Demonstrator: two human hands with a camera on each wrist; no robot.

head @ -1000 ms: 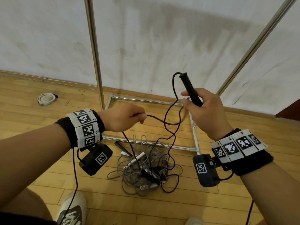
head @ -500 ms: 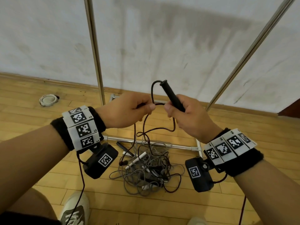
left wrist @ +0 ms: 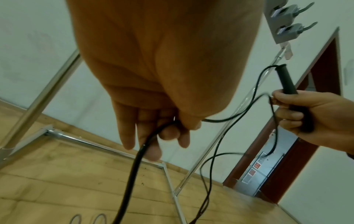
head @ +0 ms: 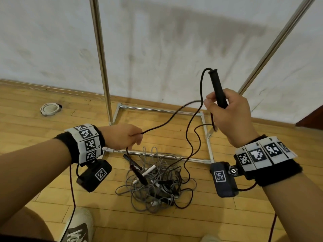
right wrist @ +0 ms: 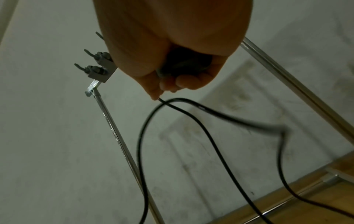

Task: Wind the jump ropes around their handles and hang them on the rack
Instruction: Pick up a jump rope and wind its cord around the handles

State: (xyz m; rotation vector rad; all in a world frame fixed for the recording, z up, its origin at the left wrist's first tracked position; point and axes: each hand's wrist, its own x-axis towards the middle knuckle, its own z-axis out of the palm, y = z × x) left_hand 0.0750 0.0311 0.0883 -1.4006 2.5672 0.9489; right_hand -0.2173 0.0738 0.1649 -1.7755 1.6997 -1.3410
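Observation:
My right hand [head: 225,110] grips a black jump-rope handle [head: 217,88] upright, its top end free above the fist; the same handle [left wrist: 289,84] shows in the left wrist view. The black rope [head: 167,121] leaves the handle top, loops down and runs left to my left hand [head: 122,137], which pinches it between thumb and fingers [left wrist: 168,134]. More black rope [right wrist: 191,119] hangs below in loops toward the floor. A tangled pile of grey and black jump ropes [head: 155,180] with black and white handles lies on the floor between my wrists.
The chrome rack stands against the white wall: left upright [head: 100,58], right upright [head: 272,48], floor frame [head: 157,109]. Grey hooks [right wrist: 95,68] sit on its top bar. A white tape roll [head: 49,109] lies at left. A shoe [head: 76,227] is at the bottom edge.
My hands, close together half a second ago, have drawn apart: the left slid down-left along the rope, the right rose to the right with the handle.

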